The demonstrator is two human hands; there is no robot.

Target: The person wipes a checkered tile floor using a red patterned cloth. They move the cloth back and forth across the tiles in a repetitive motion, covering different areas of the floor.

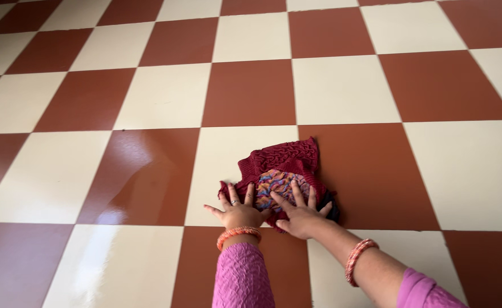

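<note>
Pressing flat with fingers spread wide, the left hand (238,212) and right hand (301,214) rest side by side on the near edge of a crumpled maroon knitted cloth (282,170), gripping nothing. Both forearms reach forward over the checkered floor (148,97) beneath the cloth.

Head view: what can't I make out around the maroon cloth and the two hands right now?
- Near edge of the maroon knitted cloth with a multicoloured patch: covered by the left hand and right hand.
- Palms and what lies under them: hidden by the hands themselves.
- Underside of the cloth and the checkered red-and-cream tiled floor beneath it: hidden by the cloth.
- Arms in pink sleeves: cut off by the bottom edge.
- A dark bit beside the right hand: too small to identify.
</note>
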